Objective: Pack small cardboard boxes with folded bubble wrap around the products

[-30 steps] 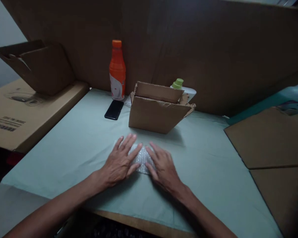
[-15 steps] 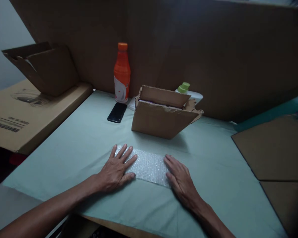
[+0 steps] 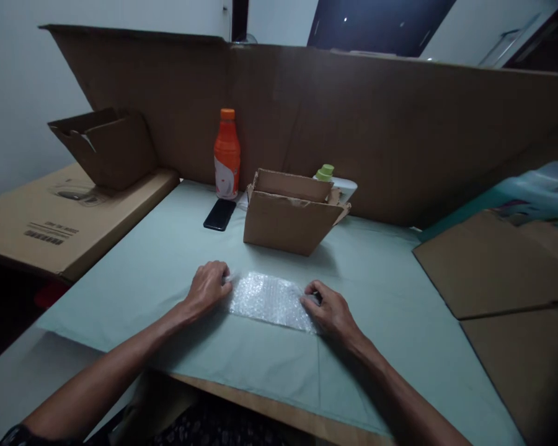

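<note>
— Near the front edge of the surface (image 3: 134, 279), a flat sheet of bubble wrap (image 3: 267, 299) lay between the two hands. To handle it well, the person would have needed an even grip at both ends, so the sheet stayed taut and square rather than bunching.

— And the hands themselves?

— The left hand (image 3: 208, 288) was curled, fingers pinched on the sheet's left end. The right hand (image 3: 331, 310) was likewise half-closed, its fingertips gripping the right end. Both rested on the surface.

— What stood beyond?

— An open cardboard box (image 3: 291, 214) toward the back edge, with a phone (image 3: 219, 214) and an orange bottle (image 3: 227, 155) near the back left corner.
</note>
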`<state>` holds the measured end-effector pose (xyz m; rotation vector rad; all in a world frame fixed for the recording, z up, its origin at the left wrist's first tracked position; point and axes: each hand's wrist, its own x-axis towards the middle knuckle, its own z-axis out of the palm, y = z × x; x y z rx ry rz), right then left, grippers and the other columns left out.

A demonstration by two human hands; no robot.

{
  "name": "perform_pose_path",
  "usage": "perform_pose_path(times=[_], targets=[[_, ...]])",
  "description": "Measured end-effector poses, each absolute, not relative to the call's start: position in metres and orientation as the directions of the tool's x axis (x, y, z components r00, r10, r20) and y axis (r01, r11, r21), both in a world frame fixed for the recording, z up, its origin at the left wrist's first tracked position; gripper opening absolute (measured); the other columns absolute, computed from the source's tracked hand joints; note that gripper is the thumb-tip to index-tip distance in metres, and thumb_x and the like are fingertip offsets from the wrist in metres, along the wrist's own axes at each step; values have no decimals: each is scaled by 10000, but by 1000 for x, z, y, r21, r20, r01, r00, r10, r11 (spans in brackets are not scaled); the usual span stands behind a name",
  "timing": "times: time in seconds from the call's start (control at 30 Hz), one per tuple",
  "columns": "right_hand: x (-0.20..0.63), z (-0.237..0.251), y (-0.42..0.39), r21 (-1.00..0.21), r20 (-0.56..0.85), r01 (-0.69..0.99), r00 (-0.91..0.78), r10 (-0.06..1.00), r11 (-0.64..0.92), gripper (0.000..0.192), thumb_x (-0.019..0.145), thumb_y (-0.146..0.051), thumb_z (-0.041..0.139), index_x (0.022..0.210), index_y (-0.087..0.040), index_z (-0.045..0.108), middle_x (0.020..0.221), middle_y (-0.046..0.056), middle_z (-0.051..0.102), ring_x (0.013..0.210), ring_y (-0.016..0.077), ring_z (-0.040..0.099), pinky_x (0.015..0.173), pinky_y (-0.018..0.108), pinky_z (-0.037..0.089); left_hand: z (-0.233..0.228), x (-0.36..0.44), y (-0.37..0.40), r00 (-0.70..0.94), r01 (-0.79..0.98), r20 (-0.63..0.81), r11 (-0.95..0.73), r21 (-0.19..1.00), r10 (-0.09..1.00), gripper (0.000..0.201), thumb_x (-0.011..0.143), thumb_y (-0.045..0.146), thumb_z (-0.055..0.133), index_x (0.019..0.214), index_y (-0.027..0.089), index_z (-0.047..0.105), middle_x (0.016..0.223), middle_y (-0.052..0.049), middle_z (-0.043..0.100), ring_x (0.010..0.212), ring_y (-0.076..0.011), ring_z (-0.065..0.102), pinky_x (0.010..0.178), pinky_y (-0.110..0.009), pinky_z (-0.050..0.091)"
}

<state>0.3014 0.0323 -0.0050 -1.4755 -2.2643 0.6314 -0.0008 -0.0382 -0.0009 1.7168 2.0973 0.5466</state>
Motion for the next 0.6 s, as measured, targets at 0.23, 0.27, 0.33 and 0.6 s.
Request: perform_pose_path(times=[0.23,0.27,0.33,0.6], targets=[[325,-2,37,-630,-47,743,-326,944,226,607,723,-476,720,1243,-187,600,861,52,676,754,224,646,709,350,505,11,-13,-62,-178,701,-172,247,669,969,596,823,354,622,1361,130,494,696,30,582,666,-171,582,645,-273,444],[331,-1,36,-661,-98,725,-338,936,193,674,729,-493,723,1304,-175,573,827,40,658,716,213,636,688,347,505,12,-15,-67,-152,665,-182,236,708,972,725,833,383,620,1467,121,386,707,32,585,670,-169,584,653,-274,449],[340,0,32,-742,-171,653,-402,899,151,762,768,-497,698,1415,-155,487,780,12,618,653,185,603,648,335,500,13,-17,-80,-82,579,-182,196,792,980,841,851,399,596,1565,147,229,798,2,629,735,-177,607,693,-288,466],[351,14,7,-832,-155,503,-619,770,236,770,831,-466,670,1526,-259,412,1247,111,653,1087,280,654,937,451,540,8,-17,-101,20,594,-225,169,786,974,452,871,427,491,1207,187,676,1062,-80,721,766,-204,615,718,-344,509]])
